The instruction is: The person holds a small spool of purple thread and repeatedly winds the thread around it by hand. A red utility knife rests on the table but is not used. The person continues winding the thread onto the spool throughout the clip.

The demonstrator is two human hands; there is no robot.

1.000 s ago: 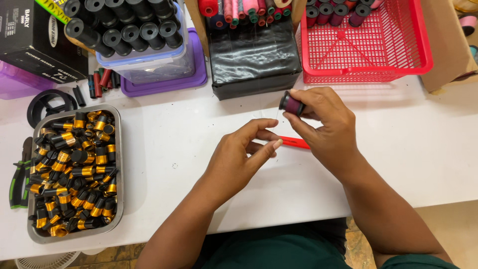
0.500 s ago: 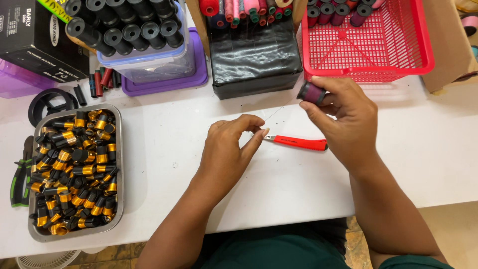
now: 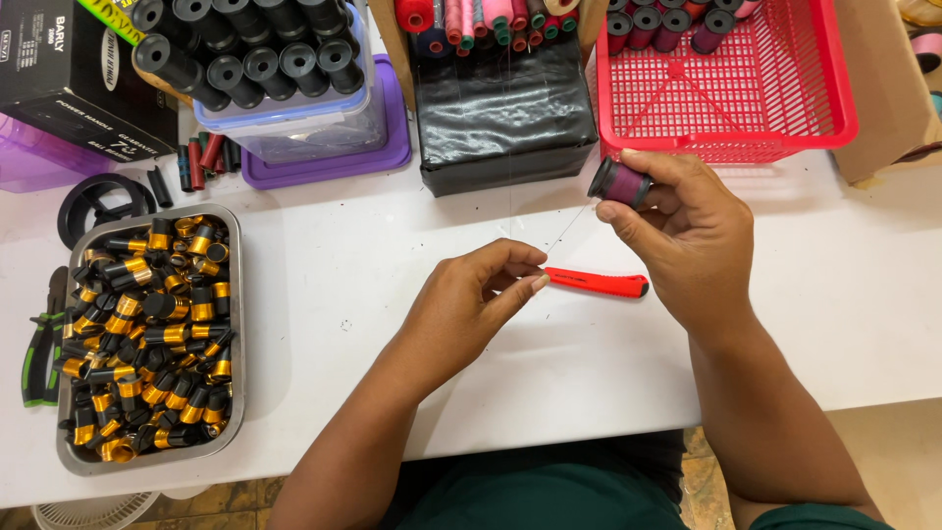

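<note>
spool hold: right hand (image 3: 687, 231) lifts a small spool (image 3: 618, 182) off the white table (image 3: 343, 245), just in front of the red basket (image 3: 834, 98), fingers curled round its sides so the open end faces left and thread can run off freely.
thread line: thin pale thread (image 3: 567, 231), barely visible, slants down from the spool toward the left hand (image 3: 471, 304); it looks taut, which fits the two hands being held apart.
left hand state: thumb and forefinger pressed together in a pinch, seemingly on the thread's end, other fingers folded under.
right hand state: closed on the spool, thumb below, fingers above.
cutter: red utility knife (image 3: 597, 284) lies flat on the table between the hands, just beside the left fingertips, within easy reach.
spool look: short cylinder, dark flanges, wound with deep purple-maroon thread, hollow dark core.
left of the work: metal tray (image 3: 235, 294) heaped with black-and-gold spools; green-handled pliers (image 3: 39, 344) beside it.
far edge: clear tub (image 3: 294, 128) of black empty bobbins on a purple lid; black box (image 3: 500, 108) with coloured thread cones behind; a few wound spools sit in the basket's far side.
</note>
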